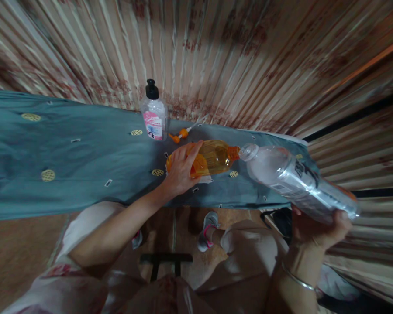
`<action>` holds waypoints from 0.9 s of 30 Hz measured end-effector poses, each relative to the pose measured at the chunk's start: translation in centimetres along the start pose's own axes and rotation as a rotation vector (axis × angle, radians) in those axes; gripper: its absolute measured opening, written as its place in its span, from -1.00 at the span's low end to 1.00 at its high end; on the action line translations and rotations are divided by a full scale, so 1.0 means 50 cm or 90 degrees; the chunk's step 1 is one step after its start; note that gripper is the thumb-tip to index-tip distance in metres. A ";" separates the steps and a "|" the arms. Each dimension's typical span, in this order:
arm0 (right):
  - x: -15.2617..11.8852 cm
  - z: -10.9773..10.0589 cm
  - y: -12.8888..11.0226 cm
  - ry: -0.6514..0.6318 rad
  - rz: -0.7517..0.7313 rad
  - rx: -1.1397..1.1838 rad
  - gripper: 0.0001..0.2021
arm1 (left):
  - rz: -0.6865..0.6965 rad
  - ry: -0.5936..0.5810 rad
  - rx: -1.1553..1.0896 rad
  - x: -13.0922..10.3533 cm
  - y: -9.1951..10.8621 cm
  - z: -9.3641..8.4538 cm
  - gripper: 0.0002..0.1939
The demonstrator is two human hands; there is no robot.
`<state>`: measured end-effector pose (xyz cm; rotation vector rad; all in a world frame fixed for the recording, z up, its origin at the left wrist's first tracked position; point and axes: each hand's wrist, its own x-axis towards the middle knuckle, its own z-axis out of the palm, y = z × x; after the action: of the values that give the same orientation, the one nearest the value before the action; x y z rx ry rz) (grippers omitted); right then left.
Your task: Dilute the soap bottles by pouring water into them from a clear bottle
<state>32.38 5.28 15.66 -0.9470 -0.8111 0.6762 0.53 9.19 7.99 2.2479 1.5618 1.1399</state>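
Silver bangle (297, 278), pale trousers (252, 248), grey-pink shoes (210, 219)

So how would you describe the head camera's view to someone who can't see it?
Two bare hands hold bottles mouth to mouth: the left hand an orange one, the right hand a large clear one. Beyond them, on a teal patterned cloth, are an orange pump top and a black-capped bottle.

No text legible. Clear bottle (283, 168), neckward of right hand (321, 229): dark lettering, blurred. Black-capped bottle (155, 117), beyond left hand (182, 168): pink-and-white label, unreadable.
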 end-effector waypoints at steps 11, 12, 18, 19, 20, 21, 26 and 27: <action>0.000 0.007 -0.002 0.014 0.001 0.003 -0.56 | 0.011 0.015 0.003 -0.002 -0.003 0.004 0.05; 0.000 0.007 -0.002 0.016 -0.002 0.005 -0.56 | 0.012 0.016 0.003 -0.002 -0.003 0.004 0.05; 0.001 0.003 -0.002 0.038 0.013 -0.005 -0.56 | 0.008 0.002 0.003 0.000 -0.003 0.003 0.05; 0.001 0.002 -0.001 0.035 0.013 -0.005 -0.57 | 0.012 0.003 0.003 0.000 -0.003 0.003 0.05; 0.001 0.002 0.000 0.032 0.009 -0.004 -0.57 | 0.016 0.005 0.004 0.000 -0.003 0.003 0.05; 0.002 0.001 0.000 0.029 0.004 -0.003 -0.58 | 0.017 0.008 0.007 0.000 -0.003 0.003 0.05; 0.003 0.001 0.002 0.031 0.007 0.005 -0.62 | 0.013 0.009 0.012 0.000 -0.001 0.002 0.05; 0.003 0.002 0.001 0.033 0.009 0.006 -0.61 | 0.013 0.008 0.011 0.000 0.000 0.002 0.05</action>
<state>32.37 5.46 15.67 -0.9597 -0.7548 0.6645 0.59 9.21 7.90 2.2776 1.5620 1.1537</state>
